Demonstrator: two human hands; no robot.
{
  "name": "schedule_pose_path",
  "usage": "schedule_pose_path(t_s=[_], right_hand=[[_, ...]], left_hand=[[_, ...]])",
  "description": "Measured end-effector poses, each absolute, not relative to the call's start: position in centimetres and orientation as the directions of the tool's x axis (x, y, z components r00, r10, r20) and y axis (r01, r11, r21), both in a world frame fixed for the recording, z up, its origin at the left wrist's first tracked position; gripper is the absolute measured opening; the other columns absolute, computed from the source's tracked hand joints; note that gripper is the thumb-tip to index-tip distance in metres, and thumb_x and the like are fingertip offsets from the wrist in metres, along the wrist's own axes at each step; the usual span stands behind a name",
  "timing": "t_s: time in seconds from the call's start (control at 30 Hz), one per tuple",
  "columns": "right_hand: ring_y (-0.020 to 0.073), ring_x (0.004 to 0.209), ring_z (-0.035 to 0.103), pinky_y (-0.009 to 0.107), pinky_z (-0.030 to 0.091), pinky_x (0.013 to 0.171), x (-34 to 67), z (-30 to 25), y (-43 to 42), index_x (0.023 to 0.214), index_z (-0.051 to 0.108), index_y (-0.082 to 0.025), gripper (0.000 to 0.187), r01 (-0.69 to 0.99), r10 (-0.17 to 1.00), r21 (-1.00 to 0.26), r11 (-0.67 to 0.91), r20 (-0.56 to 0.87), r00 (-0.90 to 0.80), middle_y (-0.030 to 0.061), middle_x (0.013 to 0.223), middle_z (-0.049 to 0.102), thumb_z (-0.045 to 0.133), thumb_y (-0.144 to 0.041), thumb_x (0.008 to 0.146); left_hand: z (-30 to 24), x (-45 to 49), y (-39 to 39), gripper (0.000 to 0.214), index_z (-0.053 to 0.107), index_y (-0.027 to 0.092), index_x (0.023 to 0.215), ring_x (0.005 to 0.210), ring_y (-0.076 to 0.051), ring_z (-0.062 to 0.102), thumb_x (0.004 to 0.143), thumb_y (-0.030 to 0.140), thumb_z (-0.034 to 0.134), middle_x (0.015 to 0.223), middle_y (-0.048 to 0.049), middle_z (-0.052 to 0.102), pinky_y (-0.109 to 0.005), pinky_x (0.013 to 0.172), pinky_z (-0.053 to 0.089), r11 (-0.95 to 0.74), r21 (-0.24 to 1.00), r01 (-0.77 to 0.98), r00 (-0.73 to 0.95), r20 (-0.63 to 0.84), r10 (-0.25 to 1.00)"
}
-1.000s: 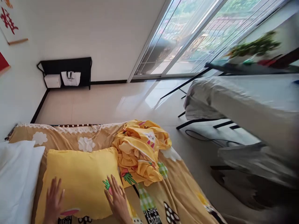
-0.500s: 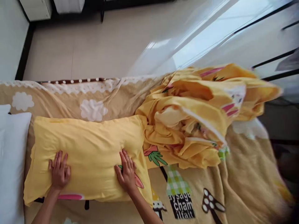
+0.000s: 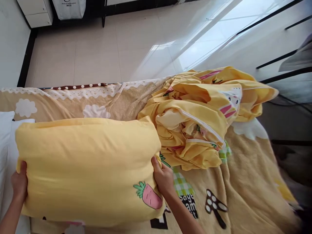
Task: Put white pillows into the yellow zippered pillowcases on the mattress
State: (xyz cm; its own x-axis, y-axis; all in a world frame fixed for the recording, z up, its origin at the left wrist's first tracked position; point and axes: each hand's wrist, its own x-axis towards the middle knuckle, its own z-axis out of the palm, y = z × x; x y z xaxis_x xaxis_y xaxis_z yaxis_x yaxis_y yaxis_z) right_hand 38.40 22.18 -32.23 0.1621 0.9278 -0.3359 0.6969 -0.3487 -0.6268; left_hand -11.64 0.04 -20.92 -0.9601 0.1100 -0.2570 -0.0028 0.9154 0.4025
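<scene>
Left hand (image 3: 19,182) and right hand (image 3: 163,175) clasp pillow (image 3: 87,169) at opposite short ends, which keeps it level. Crumpled quilt (image 3: 200,120) lies right.

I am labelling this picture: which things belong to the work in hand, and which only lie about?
In hand: yellow pillow, held at its ends by the left hand and the right hand.
Lying about: crumpled yellow cover, white pillow, patterned blanket, white bag, white box.
</scene>
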Motion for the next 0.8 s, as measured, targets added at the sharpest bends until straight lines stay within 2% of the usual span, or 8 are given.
schedule_pose_path(t_s=[0.1,0.2,0.3,0.37,0.47,0.57,0.67,0.8], right_hand=[[0.0272,0.068,0.062,0.035,0.046,0.062,39.8,-32.0,23.8,0.074,0.070,-0.017,0.060,0.823,0.891,-0.470,-0.319,-0.446,0.091,0.0135,0.067,0.067,0.036,-0.065,0.086],[0.0333,0.085,0.064,0.043,0.048,0.073,37.3,-30.9,26.1,0.091,0.071,-0.014,0.047,0.916,0.926,-0.338,-0.217,-0.369,0.083,0.0205,0.089,0.069,0.046,-0.053,0.083],[0.0328,0.118,0.055,0.047,0.043,0.096,29.2,-28.8,26.4,0.127,0.058,-0.012,0.050,0.892,0.989,-0.444,0.087,-0.072,-0.133,0.0211,0.129,0.060,0.044,-0.040,0.088],[0.0267,0.122,0.055,0.043,0.041,0.101,22.2,-27.7,25.5,0.135,0.052,-0.018,0.046,0.761,0.908,-0.545,0.350,-0.001,-0.419,0.0141,0.136,0.058,0.039,-0.037,0.094],[0.0242,0.129,0.051,0.043,0.037,0.106,16.0,-27.6,24.9,0.135,0.054,-0.020,0.043,0.525,0.631,-0.599,0.605,-0.042,-0.775,0.0109,0.139,0.058,0.039,-0.037,0.098],[0.0250,0.133,0.048,0.045,0.031,0.111,19.5,-29.3,27.9,0.132,0.057,-0.019,0.047,0.659,0.700,-0.559,0.503,-0.184,-0.690,0.0109,0.141,0.057,0.041,-0.045,0.097],[0.0293,0.126,0.054,0.048,0.036,0.102,29.0,-30.7,31.8,0.126,0.063,-0.016,0.055,0.887,0.883,-0.432,0.165,-0.335,-0.328,0.0158,0.136,0.061,0.033,-0.051,0.096],[0.0346,0.119,0.057,0.052,0.040,0.095,38.1,-31.2,28.6,0.132,0.056,-0.008,0.072,0.919,0.956,-0.394,-0.003,-0.272,-0.113,0.0261,0.136,0.057,0.023,-0.060,0.094]], left_hand=[[-20.9,-13.6,-1.1,0.056,0.067,0.014,0.079,0.080,-0.038,0.065,0.077,0.066,0.045,0.067,-0.0115,0.065,-0.050,0.070,0.053,0.965,0.248,0.084,-0.921,-0.349,0.170],[-21.7,-13.7,1.5,0.050,0.064,0.011,0.104,0.108,-0.038,0.061,0.079,0.049,0.046,0.100,-0.0165,0.069,-0.053,0.094,0.049,0.885,0.241,0.398,-0.878,-0.179,0.443],[-22.9,-9.6,8.4,0.056,0.052,0.008,0.132,0.135,-0.031,0.045,0.087,0.041,0.042,0.139,-0.0205,0.053,-0.045,0.114,0.036,0.599,0.339,0.725,-0.659,0.088,0.747],[-24.1,-5.4,13.7,0.052,0.051,0.008,0.135,0.140,-0.027,0.040,0.092,0.033,0.040,0.144,-0.0189,0.051,-0.043,0.117,0.033,0.387,0.384,0.838,-0.431,0.031,0.902],[-26.2,-1.9,18.7,0.045,0.056,0.017,0.133,0.135,-0.021,0.047,0.094,0.021,0.035,0.140,-0.0108,0.058,-0.043,0.117,0.032,0.144,0.415,0.899,-0.075,-0.178,0.981],[-27.4,-5.9,17.7,0.044,0.059,0.017,0.130,0.134,-0.021,0.049,0.096,0.027,0.035,0.139,-0.0099,0.060,-0.042,0.118,0.031,0.159,0.355,0.921,-0.082,-0.224,0.971],[-26.5,-13.9,11.5,0.049,0.058,0.013,0.131,0.136,-0.026,0.047,0.095,0.036,0.035,0.140,-0.0147,0.057,-0.048,0.116,0.034,0.485,0.219,0.846,-0.447,-0.203,0.871],[-24.3,-16.7,0.2,0.063,0.047,0.010,0.141,0.140,-0.028,0.042,0.094,0.050,0.031,0.149,-0.0162,0.048,-0.045,0.118,0.032,0.669,0.283,0.687,-0.659,-0.146,0.738]])
